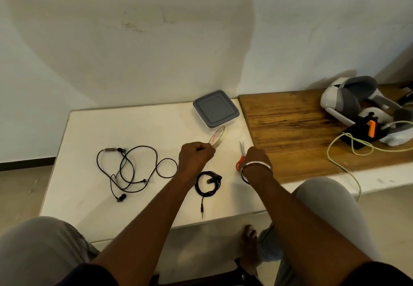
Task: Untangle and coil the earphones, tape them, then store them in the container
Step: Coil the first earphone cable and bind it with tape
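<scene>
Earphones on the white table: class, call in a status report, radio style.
Left hand shut on tape roll; right hand on scissors. Coiled earphones untaped; tangled earphones untouched. Container lidded.

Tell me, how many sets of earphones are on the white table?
2. The tangled earphones lie spread out on the table's left side; the coiled earphones lie near the front edge, between the person's forearms. None seems hidden.

Coiled black earphones (208, 184) lie on the white table, plug trailing toward the edge; tangled earphones (128, 171) sprawl left; tape roll (218, 138) beside lidded grey container (215, 108).
</scene>
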